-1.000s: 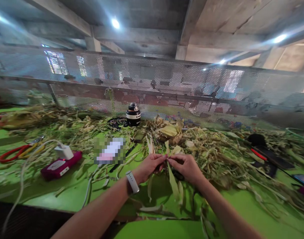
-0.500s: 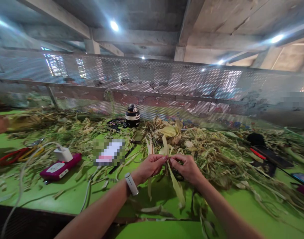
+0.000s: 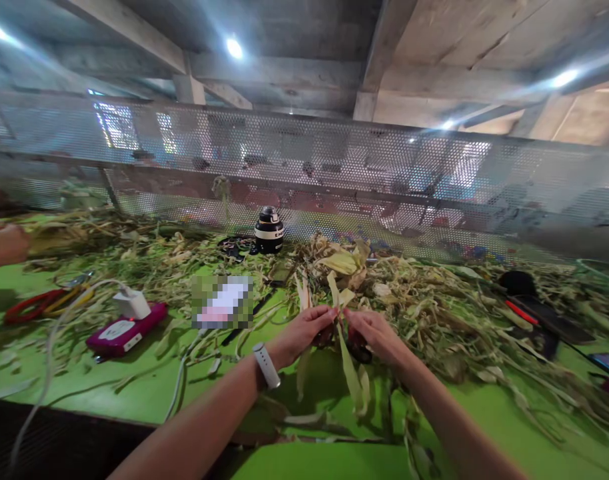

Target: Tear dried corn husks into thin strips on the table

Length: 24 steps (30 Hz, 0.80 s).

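My left hand [image 3: 307,331] and my right hand [image 3: 375,335] meet over the green table [image 3: 134,393], fingertips almost touching. Both pinch the same bundle of pale dried leaf strips [image 3: 350,373], which hangs down between them and sticks up a little above the fingers. A white band is on my left wrist [image 3: 265,365]. A thick litter of dried husks and leaves [image 3: 424,307] lies just beyond my hands.
A magenta box with a white charger [image 3: 126,327] and red-handled scissors [image 3: 39,303] lie at the left. A black jar [image 3: 268,230] stands by the perforated metal screen [image 3: 334,167]. Dark tools [image 3: 532,313] lie at the right. Another person's hand [image 3: 2,243] shows at the far left.
My hands stay pinched on the strips, shifting only slightly. The other person's hand at the far left has come further into view.
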### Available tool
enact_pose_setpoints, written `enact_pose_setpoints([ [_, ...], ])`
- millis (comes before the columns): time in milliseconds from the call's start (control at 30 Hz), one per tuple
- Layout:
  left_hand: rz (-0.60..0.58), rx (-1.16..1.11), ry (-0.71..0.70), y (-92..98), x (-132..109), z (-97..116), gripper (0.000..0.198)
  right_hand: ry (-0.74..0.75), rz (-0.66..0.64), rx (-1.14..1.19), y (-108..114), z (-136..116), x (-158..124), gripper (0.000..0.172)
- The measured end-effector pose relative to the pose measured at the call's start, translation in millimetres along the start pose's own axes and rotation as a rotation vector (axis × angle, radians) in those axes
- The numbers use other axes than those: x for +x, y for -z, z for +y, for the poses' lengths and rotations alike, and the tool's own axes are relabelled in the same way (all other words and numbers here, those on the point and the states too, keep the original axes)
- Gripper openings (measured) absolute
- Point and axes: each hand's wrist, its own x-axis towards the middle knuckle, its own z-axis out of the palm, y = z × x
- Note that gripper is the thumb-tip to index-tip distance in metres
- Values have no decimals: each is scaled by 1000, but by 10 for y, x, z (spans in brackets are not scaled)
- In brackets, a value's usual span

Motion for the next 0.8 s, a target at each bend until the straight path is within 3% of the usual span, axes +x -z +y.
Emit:
enact_pose_setpoints([
  [100,76,49,-77,12,15,2,29,23,-177,-45,-12,4,-16,43],
  [233,152,59,-74,28,33,27,27,51,-126,-24,-1,11,4,36],
  [500,88,-308,30,15,30,55,24,30,-29,95,33,-28,38,38],
  [800,40,-432,113,4,-2,47,13,-71,-43,274,31,-21,22,31],
])
